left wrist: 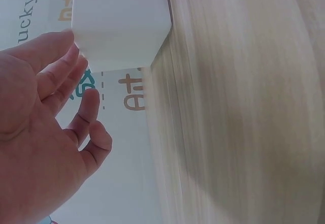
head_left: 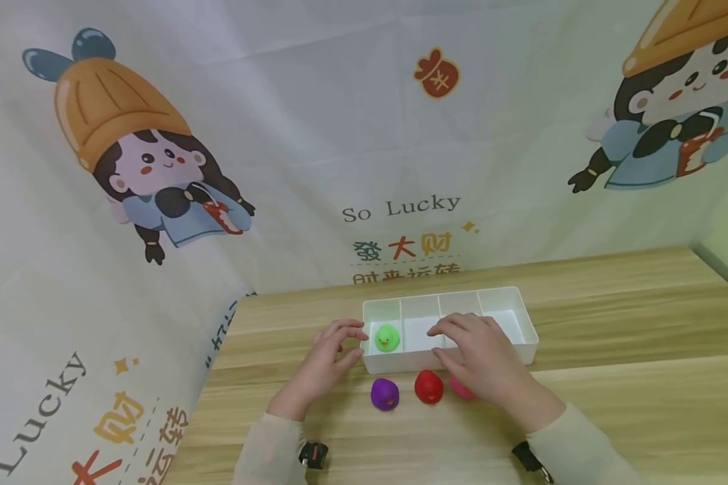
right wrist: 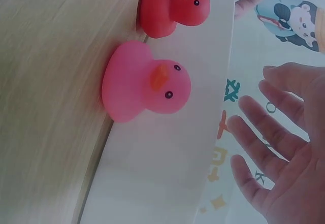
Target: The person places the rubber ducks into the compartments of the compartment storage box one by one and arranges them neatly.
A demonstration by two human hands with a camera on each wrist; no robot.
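Note:
A white divided box (head_left: pixel 400 362) stands on the table with a green rubber duck (head_left: pixel 387 338) in its leftmost compartment. At the box's left end is my left hand (head_left: pixel 327 353), fingers loosely bent; in the left wrist view its fingertips (left wrist: pixel 71 38) meet the box's rim. My right hand (head_left: pixel 482 350) hovers over the middle compartments with spread fingers, holding nothing. A purple duck (head_left: pixel 385 394), a red duck (head_left: pixel 429 387) and a pink duck (right wrist: pixel 144 82) line up along the box's front side. In the head view, the right hand partly covers the pink duck.
The wooden table (head_left: pixel 613 323) extends left and right of the box. Behind it hangs a pale printed cloth (head_left: pixel 315 135) with cartoon figures and lettering, which also drapes down the left side. Dark straps (head_left: pixel 313 455) sit at both wrists.

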